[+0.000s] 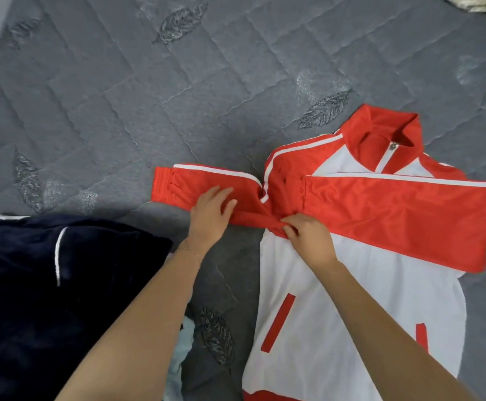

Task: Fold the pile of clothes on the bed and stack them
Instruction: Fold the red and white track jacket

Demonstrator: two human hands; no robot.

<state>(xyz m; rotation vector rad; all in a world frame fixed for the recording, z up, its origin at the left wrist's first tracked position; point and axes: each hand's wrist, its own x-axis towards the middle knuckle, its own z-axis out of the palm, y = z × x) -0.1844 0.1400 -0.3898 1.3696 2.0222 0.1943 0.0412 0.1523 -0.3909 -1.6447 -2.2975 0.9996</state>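
red-and-white jacket [351, 299] flat on the grey bed [120, 111], left hand [211, 217] resting straight-fingered on its sleeve [178, 180], right hand [308, 237] pinching bunched sleeve fabric, navy garment [33, 285] beside

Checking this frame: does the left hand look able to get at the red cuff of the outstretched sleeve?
Probably yes. The left hand rests on that same sleeve, and the cuff lies uncovered on the mattress a little further along, with nothing between them.
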